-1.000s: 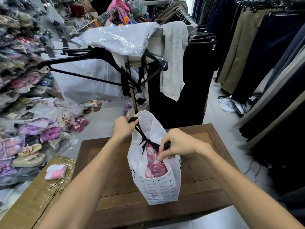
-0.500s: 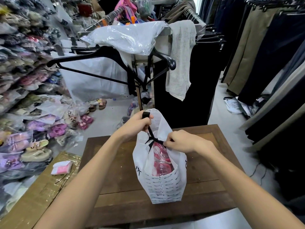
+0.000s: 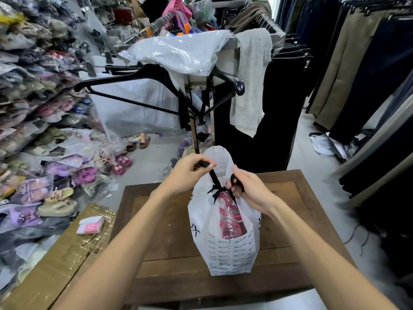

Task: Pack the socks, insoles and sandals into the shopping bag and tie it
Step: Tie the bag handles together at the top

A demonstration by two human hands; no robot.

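Note:
A white shopping bag (image 3: pixel 232 253) with small printed lettering stands upright on the wooden table (image 3: pixel 169 231). Pink sandals in clear wrap (image 3: pixel 230 218) show through its open top. A black ribbon (image 3: pixel 215 182) crosses the bag's mouth, its two strands meeting in a crossing or knot near the middle. My left hand (image 3: pixel 190 173) pinches one ribbon end above the bag's far left rim. My right hand (image 3: pixel 248 189) grips the other ribbon end at the right rim. Socks and insoles are not visible inside.
A small pink-and-white packet (image 3: pixel 90 224) lies on a taped cardboard box (image 3: pixel 55 260) left of the table. Bagged sandals pile up along the left shelves (image 3: pixel 33 130). A clothes rack with black hangers (image 3: pixel 156 86) stands behind the table; trousers hang at right.
Both hands have drawn the ribbon ends upward and apart, and the right hand's end now sticks up from its fingers. The view has shifted slightly left.

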